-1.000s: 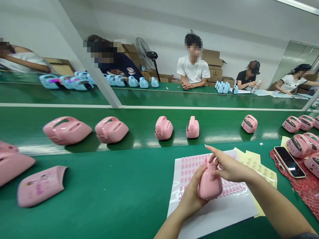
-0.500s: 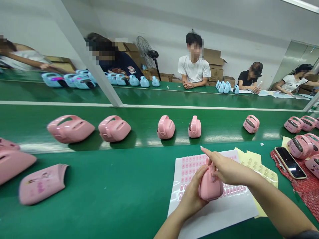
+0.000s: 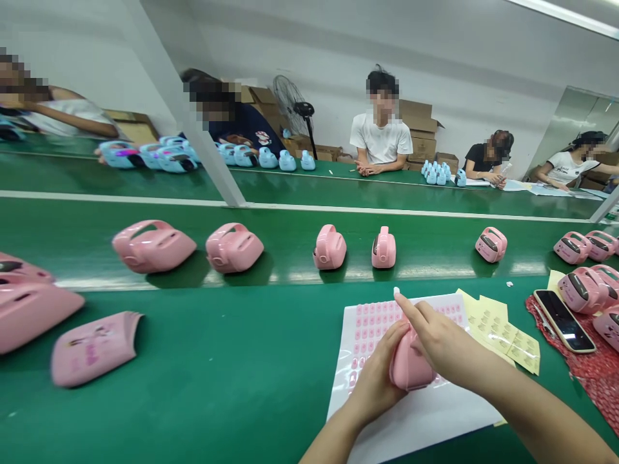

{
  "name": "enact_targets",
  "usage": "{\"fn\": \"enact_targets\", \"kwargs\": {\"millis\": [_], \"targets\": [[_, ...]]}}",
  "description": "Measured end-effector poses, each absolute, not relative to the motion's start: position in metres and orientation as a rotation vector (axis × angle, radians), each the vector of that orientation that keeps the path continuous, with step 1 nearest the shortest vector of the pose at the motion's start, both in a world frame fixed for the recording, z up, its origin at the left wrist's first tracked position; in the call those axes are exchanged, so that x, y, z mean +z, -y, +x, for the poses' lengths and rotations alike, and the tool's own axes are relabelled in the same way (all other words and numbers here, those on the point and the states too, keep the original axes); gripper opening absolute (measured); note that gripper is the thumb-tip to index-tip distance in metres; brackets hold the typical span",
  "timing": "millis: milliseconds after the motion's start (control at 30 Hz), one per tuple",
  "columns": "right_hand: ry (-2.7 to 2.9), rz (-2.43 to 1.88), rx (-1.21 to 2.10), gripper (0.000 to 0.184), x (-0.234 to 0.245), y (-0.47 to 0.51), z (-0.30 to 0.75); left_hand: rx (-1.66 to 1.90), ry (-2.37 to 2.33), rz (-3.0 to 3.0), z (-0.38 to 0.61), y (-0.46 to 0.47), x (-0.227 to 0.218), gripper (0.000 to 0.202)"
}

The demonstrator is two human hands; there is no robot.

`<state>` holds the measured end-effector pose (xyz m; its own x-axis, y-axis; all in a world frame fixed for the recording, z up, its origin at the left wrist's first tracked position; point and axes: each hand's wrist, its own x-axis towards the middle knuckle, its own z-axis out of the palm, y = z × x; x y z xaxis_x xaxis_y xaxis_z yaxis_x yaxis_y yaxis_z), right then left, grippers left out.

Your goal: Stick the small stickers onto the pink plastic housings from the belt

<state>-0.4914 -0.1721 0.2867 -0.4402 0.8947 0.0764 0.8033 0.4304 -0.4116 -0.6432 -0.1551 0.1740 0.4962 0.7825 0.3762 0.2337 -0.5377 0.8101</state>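
Note:
A small pink plastic case (image 3: 410,365), of the same kind as the handled ones around, sits above a white sticker sheet (image 3: 377,425). My left hand (image 3: 377,377) wraps round its left side. Across its top lies my right hand (image 3: 438,338), pressed against the case with the index finger stretched out and the thumb side bent in. Whether a small sticker is under the right fingers is hidden. Rows of small pink stickers (image 3: 372,320) cover the upper part of the sheet. Yellow label sheets (image 3: 500,332) lie just right of it.
Pink handled cases (image 3: 235,248) stand along the green strip ahead. A loose pink shell panel (image 3: 94,351) lies left. At right are a phone (image 3: 565,321) and red bubble wrap (image 3: 594,380). Beyond a white post (image 3: 193,122), several people sit by blue cases (image 3: 268,158).
My right hand has shifted down and closer over the top of the pink case, hiding more of it. The view has swung slightly left. The left hand keeps its hold.

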Motion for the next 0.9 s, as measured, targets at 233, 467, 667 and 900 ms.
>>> {"fn": "enact_targets", "kwargs": {"millis": [233,467,667,900], "targets": [[2.012,-1.381,0.849,0.089,0.265,0.144,-0.469,1.007,-0.762,1.982,-0.642,0.155,0.175,0.079],[1.817,-1.177,1.472,0.07,0.226,0.119,-0.441,0.93,-0.667,1.744,-0.646,0.167,0.181,0.092],[1.495,-1.347,1.171,0.053,0.24,0.096,-0.424,0.934,-0.907,1.446,-0.643,0.16,0.167,0.081],[1.128,-1.763,0.474,0.065,0.248,0.016,-0.404,0.842,-0.975,1.644,-0.642,0.151,0.159,0.035]]}}
